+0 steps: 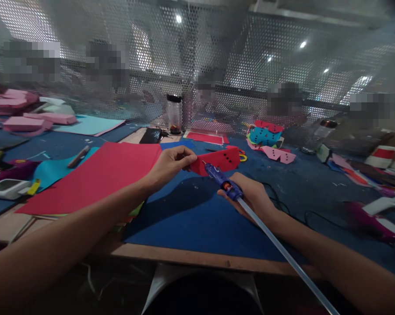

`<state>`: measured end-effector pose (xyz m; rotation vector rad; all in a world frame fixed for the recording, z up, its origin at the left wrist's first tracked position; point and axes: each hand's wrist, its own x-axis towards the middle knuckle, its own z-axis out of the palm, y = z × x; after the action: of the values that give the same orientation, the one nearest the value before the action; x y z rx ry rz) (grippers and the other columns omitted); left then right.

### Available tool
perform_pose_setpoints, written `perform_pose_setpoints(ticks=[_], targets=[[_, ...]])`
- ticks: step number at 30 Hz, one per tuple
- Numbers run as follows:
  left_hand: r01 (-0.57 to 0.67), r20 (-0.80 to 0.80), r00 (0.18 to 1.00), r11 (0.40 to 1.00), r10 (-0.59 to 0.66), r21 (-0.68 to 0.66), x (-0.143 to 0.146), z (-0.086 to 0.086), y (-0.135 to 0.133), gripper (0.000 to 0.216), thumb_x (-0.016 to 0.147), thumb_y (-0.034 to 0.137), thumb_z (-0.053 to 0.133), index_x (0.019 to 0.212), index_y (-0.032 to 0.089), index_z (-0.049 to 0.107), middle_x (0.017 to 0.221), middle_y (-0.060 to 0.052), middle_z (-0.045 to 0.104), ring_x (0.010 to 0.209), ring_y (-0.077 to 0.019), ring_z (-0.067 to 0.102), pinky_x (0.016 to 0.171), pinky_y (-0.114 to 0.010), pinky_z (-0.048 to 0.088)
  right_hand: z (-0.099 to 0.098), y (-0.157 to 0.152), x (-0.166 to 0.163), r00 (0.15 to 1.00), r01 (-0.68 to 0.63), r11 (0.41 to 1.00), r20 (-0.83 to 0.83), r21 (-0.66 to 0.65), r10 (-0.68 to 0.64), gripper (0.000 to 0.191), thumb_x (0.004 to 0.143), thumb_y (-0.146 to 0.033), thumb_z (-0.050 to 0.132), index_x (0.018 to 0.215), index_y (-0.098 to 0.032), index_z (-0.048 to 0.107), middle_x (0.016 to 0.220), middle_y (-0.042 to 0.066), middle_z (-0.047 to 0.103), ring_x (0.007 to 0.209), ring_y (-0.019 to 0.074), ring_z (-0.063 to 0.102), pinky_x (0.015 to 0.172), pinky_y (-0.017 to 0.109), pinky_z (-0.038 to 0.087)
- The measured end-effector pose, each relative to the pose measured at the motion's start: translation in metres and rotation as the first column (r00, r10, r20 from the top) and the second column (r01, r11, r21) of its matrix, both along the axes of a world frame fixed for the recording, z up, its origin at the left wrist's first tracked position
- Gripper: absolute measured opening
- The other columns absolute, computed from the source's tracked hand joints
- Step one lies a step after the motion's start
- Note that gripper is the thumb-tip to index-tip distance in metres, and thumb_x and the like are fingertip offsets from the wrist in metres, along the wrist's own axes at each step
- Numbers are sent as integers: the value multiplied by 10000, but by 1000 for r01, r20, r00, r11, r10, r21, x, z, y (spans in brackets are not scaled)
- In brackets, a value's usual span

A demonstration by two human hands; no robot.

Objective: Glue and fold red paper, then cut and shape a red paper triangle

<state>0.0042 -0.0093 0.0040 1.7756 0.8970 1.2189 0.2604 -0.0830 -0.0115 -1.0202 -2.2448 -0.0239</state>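
Between thumb and fingers, my left hand (173, 164) pinches the left end of a red paper strip (219, 160) that has several black dots near its right end. My right hand (255, 194) is closed around a blue glue gun (222, 180). A long translucent glue stick (283, 249) runs out of the gun's back toward the lower right. The gun's nozzle is at the strip's left part, close to my left fingers; whether it touches the paper I cannot tell. Both hands are above a blue mat (197, 218).
Large red sheets (108, 168) lie to the left. At the back stand a jar (174, 114) and a black phone-like object (150, 135). Dotted pink, blue and red paper pieces (266, 135) lie at the back right. A purple and white tool (378, 221) and a black cable (322, 215) are at the right.
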Motion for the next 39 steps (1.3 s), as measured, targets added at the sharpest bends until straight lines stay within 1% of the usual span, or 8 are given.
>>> perform_pose_setpoints(ticks=[8, 13, 19, 26, 33, 39], targets=[[2, -7, 1000, 1000, -2, 0, 0, -2, 3, 219, 856, 365, 698, 827, 151, 662, 740, -14, 624, 666, -120, 570, 637, -255, 467, 0, 1, 1, 1000, -2, 1000, -12, -10, 2, 157, 950, -357, 633, 941, -206, 588, 874, 36, 654, 749, 172, 614, 666, 261, 416], [3, -8, 1000, 1000, -3, -4, -1, -4, 4, 227, 853, 375, 697, 824, 153, 662, 738, -14, 630, 658, -121, 577, 631, -253, 475, 0, 1, 0, 999, -3, 1000, -33, -1, 3, 163, 950, -365, 633, 935, -209, 590, 869, 31, 661, 706, 160, 604, 631, 253, 406], [6, -10, 1000, 1000, -6, -1, 0, -2, 1, 229, 860, 375, 691, 829, 150, 661, 743, -16, 630, 662, -121, 574, 633, -253, 472, 0, 1, 1, 1000, 1, 1000, -21, 18, -1, 157, 946, -355, 639, 921, -209, 587, 856, 27, 650, 722, 168, 615, 645, 256, 411], [1, -4, 1000, 1000, -1, -8, 0, -2, 2, 242, 850, 388, 702, 815, 153, 656, 721, -5, 617, 654, -120, 568, 629, -250, 467, -3, 3, 2, 1000, 1, 1000, -7, 11, -1, 155, 948, -357, 638, 935, -212, 586, 872, 26, 650, 732, 170, 617, 648, 258, 407], [5, -19, 1000, 1000, -5, -8, 1, -2, 2, 252, 849, 407, 698, 814, 160, 657, 717, -12, 616, 648, -126, 561, 616, -255, 467, -2, 2, 3, 1000, 4, 1000, -18, -1, -5, 145, 950, -347, 633, 924, -212, 588, 870, 26, 657, 725, 164, 616, 643, 255, 408], [7, -12, 1000, 1000, -7, -5, 0, -3, 2, 239, 859, 389, 695, 824, 155, 661, 728, -13, 617, 661, -122, 564, 625, -250, 464, 0, 1, 3, 1000, 3, 1000, -15, -10, -3, 141, 949, -341, 628, 920, -214, 576, 854, 25, 651, 725, 169, 615, 643, 259, 409]])
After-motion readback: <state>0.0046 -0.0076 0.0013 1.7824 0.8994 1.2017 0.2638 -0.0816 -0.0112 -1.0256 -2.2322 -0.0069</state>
